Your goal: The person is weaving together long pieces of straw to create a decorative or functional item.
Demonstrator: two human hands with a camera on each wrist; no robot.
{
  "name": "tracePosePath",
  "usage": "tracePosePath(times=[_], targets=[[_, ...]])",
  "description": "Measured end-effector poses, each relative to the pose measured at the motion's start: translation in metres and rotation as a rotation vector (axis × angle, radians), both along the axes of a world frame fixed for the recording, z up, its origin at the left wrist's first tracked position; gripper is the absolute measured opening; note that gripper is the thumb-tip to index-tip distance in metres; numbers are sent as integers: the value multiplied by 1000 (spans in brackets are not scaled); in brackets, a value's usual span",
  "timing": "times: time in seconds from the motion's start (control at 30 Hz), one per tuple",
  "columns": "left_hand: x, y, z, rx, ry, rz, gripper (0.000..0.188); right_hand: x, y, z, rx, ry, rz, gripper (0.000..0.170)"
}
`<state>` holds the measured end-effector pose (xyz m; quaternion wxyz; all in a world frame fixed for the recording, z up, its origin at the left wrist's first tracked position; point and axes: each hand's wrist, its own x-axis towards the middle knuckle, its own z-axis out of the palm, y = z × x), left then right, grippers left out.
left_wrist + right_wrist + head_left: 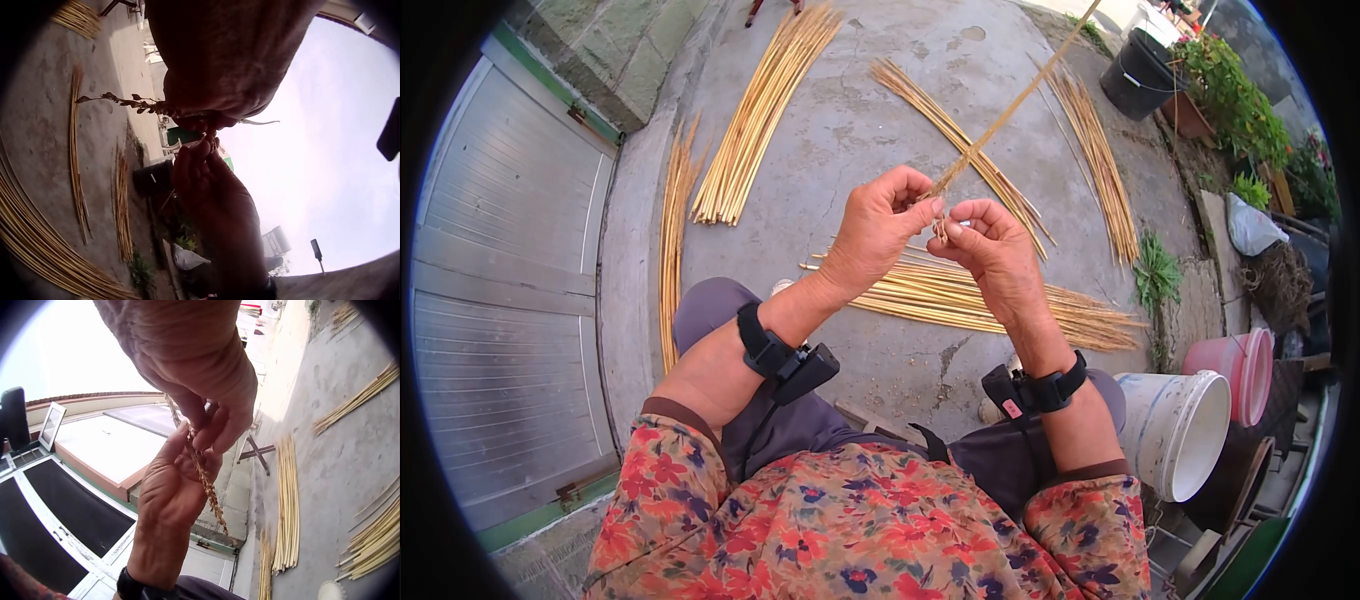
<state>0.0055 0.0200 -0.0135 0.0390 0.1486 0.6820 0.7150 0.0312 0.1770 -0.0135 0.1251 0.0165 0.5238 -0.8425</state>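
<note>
The left hand (880,225) pinches a long thin dry stalk (1012,110) near its seeded end, and the stalk slants up to the right in the head view. Close beside it, the right hand (992,250) pinches the small dry sprigs (941,230) with thumb and forefinger. In the left wrist view a seeded sprig (140,105) sticks out from under the left hand (219,69), with the right hand (219,194) meeting it at the fingertips. The right wrist view has the seeded strand (207,484) hanging across the left palm (172,497), below the right hand (194,369).
Bundles of straw-coloured stalks lie on the concrete: upper left (768,115), far left (674,240), centre (960,140), right (1098,160) and in front of the knees (960,296). White (1175,430) and pink buckets (1235,375), a black bucket (1140,75) and plants (1225,95) stand at the right.
</note>
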Motion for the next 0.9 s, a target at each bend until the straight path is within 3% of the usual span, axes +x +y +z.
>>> tracePosePath(times=[0.17,0.47,0.57,0.63,0.7,0.8,0.83,0.9], targets=[[0,0,2,19,-31,-11,9,0,1,-1,27,41,-4,11],[8,1,4,-99,142,43,9,0,0,7,165,50,-24,9],[5,1,4,-68,135,59,9,2,2,6,251,33,-25,11],[-1,-2,4,88,85,68,9,6,5,6,284,4,-31,12],[-3,-4,4,166,3,2,10,12,9,11,456,-26,352,13],[-4,-7,7,258,-97,-76,11,22,11,11,550,79,544,15],[-3,-7,7,276,-120,-92,11,20,13,12,551,79,545,15],[-2,-7,5,258,-138,-92,10,14,16,14,323,44,187,15]])
